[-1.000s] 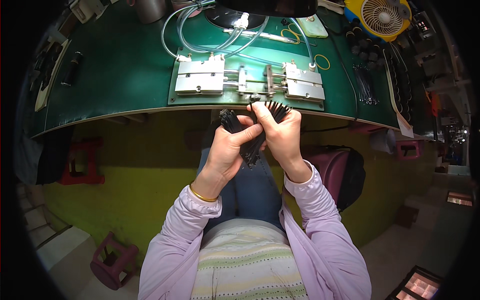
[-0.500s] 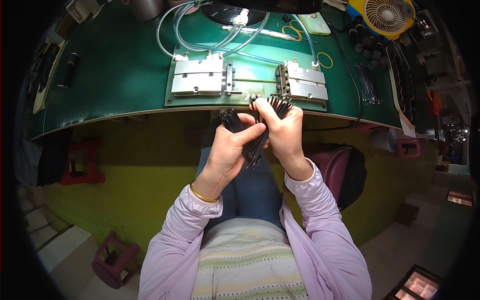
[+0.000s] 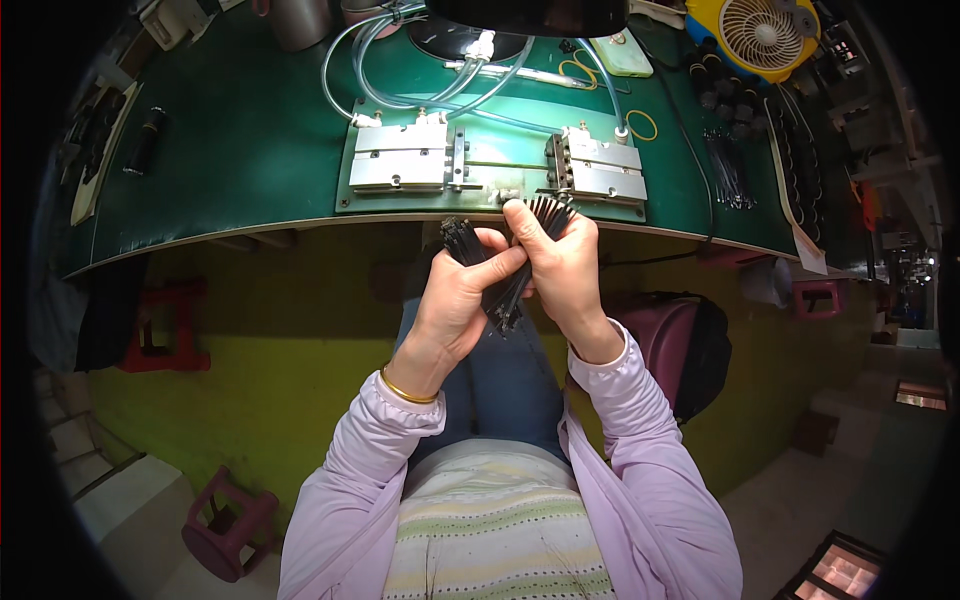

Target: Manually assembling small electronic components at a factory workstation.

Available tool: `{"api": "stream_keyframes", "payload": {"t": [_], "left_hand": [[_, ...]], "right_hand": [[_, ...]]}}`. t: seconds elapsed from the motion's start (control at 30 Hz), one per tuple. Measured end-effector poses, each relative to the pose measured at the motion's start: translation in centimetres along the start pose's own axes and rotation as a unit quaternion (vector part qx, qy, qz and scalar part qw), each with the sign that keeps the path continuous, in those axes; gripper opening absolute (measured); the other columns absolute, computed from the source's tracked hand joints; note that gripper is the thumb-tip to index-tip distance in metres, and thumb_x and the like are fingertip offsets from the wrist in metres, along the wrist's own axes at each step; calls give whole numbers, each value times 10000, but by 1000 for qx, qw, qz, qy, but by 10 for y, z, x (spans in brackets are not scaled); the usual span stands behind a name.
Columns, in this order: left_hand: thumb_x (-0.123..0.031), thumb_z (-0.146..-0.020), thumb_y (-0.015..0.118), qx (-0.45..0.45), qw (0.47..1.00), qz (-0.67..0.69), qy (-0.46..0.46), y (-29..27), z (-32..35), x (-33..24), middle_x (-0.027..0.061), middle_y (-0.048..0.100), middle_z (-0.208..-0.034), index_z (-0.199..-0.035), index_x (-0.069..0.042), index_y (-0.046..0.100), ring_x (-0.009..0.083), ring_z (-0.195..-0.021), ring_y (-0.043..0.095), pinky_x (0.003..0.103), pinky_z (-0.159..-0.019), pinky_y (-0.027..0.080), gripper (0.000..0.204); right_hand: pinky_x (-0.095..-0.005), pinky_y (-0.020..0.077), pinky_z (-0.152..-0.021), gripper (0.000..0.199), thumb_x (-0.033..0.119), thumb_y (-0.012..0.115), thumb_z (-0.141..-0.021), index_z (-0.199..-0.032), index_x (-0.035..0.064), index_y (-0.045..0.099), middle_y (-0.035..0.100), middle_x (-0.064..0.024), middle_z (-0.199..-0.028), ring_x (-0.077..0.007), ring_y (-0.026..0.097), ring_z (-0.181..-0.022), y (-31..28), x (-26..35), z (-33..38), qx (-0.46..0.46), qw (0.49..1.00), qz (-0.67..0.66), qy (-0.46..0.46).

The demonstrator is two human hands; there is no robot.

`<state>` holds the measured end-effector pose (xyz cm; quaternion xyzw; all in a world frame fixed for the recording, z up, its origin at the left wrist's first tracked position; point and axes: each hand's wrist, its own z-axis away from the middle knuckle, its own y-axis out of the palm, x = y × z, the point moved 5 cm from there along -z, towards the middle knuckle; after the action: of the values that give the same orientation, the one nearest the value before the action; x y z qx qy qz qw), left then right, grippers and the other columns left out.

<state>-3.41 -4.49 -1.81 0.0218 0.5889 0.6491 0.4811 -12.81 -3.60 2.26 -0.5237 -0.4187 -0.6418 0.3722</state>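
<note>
In front of the bench edge, my left hand (image 3: pixel 450 295) is closed around a thick bundle of thin black wires (image 3: pixel 462 242), its thumb stretched across toward the other hand. Close beside it, my right hand (image 3: pixel 566 268) grips a second bunch of black wires (image 3: pixel 549 211), whose upper ends fan out above the fingers. The lower wire ends (image 3: pixel 507 318) stick out below, between both hands. My thumbs and fingertips nearly meet, and the fingers behind the wires are partly hidden.
Two silver pneumatic blocks, left (image 3: pixel 400 158) and right (image 3: pixel 607 168), sit on a plate at the edge of the green bench (image 3: pixel 240 150). Clear air hoses (image 3: pixel 350 65) loop behind. More black wires (image 3: pixel 730 170) lie at right, near a yellow fan (image 3: pixel 765 35). Stools (image 3: pixel 228 525) stand below.
The bench has shifted slightly in view. My right thumb and hand have moved a little left and down, and a lone wire upright by the thumb is no longer visible. Both hands keep their grip.
</note>
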Motion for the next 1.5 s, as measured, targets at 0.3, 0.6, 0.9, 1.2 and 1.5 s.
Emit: {"api": "stream_keyframes", "payload": {"t": [0.3, 0.6, 0.9, 1.2, 1.5], "left_hand": [[-37, -741, 614, -11, 1000, -17, 3, -1, 1, 1, 67, 555, -699, -788, -16, 514, 157, -598, 560, 277, -554, 477, 113], [-56, -768, 582, -11, 1000, -27, 3, 0, -3, 3, 65, 556, -694, -779, -38, 509, 162, -582, 549, 262, -538, 462, 76], [-24, -740, 608, -18, 1000, -24, 8, 0, 2, -5, 71, 559, -692, -775, -13, 521, 150, -596, 559, 271, -555, 474, 94], [-129, -835, 520, -73, 987, -115, 91, 24, 23, 23, 26, 518, -756, -929, -53, 484, 128, -584, 523, 246, -485, 432, 126], [-211, -868, 465, -65, 971, -123, -197, 4, 118, 104, -40, 298, -456, -620, -125, 384, 66, -368, 252, 209, -350, 216, 275]], "right_hand": [[-193, 278, -287, 196, 147, 551, -785, -713, -26, 607, 500, -2, -485, -45, 413, -346, 0, -2, 0, -30, 999, 22, 9], [-193, 270, -283, 195, 145, 563, -776, -694, -27, 604, 497, -7, -469, -51, 411, -333, -3, -3, -5, -33, 999, 10, 18], [-192, 266, -280, 191, 144, 573, -771, -674, -18, 595, 517, -28, -475, -53, 406, -324, 2, -7, -5, -24, 999, -6, 24], [-210, 390, -329, 245, 207, 563, -793, -666, 0, 594, 607, -45, -606, -75, 515, -429, -27, 0, 21, 67, 993, -89, -26], [-187, 265, -316, 285, 307, 580, -778, -611, 78, 569, 461, 39, -455, -41, 366, -341, -73, -34, 121, 92, 992, -63, 64]]}}
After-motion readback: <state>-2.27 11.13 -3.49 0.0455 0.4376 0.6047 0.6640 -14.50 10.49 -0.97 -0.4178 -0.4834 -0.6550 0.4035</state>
